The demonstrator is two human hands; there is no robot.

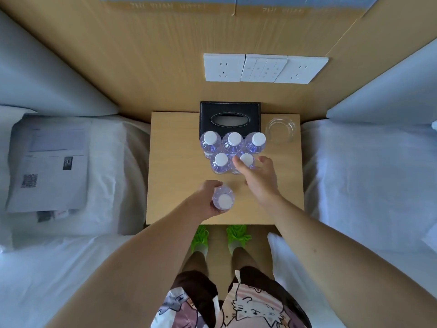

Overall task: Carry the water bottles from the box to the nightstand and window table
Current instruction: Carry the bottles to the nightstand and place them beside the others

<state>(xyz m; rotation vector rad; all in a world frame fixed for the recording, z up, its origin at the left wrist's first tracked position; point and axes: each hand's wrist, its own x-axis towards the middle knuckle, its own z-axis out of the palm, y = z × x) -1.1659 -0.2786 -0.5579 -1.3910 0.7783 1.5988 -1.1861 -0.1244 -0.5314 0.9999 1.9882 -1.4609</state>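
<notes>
Several clear water bottles with white caps stand on the wooden nightstand [170, 162], three in a back row [234, 139] and two in front. My right hand [257, 176] curls around the front right bottle [246, 159], thumb on its left and fingers on its right. The front left bottle [221, 159] stands free beside it. My left hand [204, 200] grips another upright bottle [223, 200] above the near part of the nightstand.
A black tissue box [230, 110] sits behind the bottles, and a clear glass dish [280, 131] is at the back right. White beds flank the nightstand; papers [49, 162] lie on the left bed. Sockets [264, 68] are on the wall panel.
</notes>
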